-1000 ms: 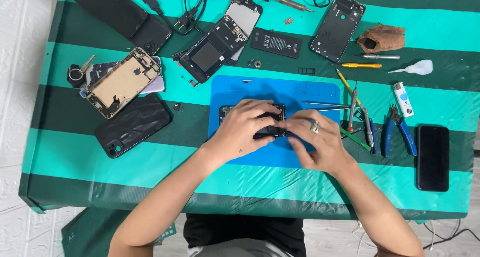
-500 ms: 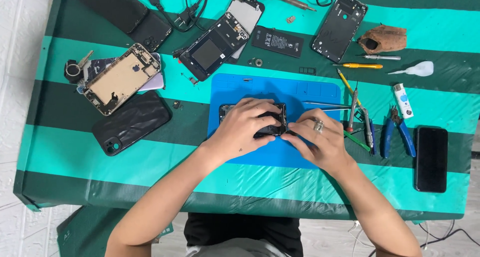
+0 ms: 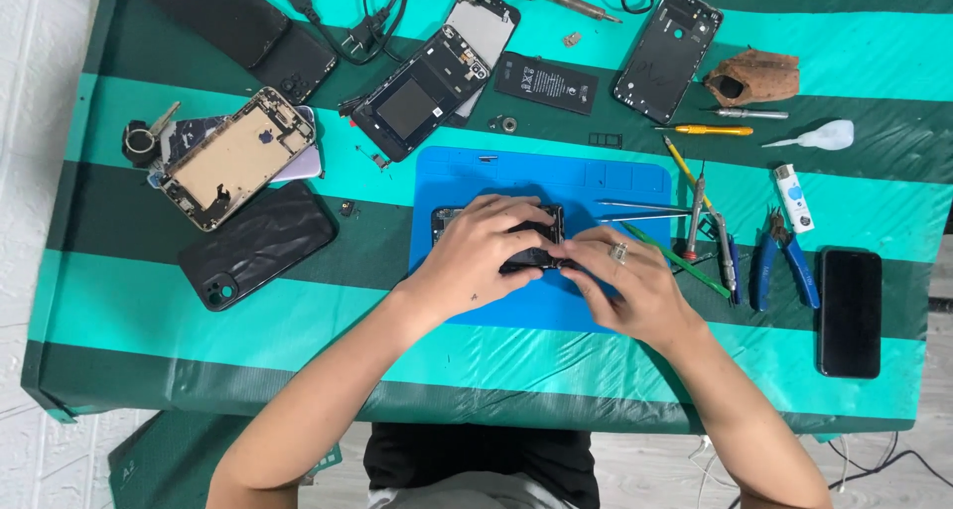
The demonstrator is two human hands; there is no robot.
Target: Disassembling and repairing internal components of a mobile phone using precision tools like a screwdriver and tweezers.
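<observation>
Hands: two, left hand [image 3: 475,261] and right hand [image 3: 627,289]
Blue work mat [image 3: 457,172]: one
Opened phone under the hands [image 3: 445,221]: one
Other phone bodies and frames: about six
Black phone case [image 3: 256,243]: one
Intact black phone [image 3: 850,313]: one
Loose battery [image 3: 547,82]: one
Blue-handled pliers [image 3: 784,261]: one
Yellow screwdriver [image 3: 707,130]: one

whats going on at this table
A person has both hands on an opened phone lying on a blue work mat. The left hand covers and steadies it, while the right hand works at its right edge with the fingertips. Around the mat, on the green striped cloth, lie other opened phones, a black phone case, a loose battery, screwdrivers, tweezers and blue-handled pliers.
</observation>
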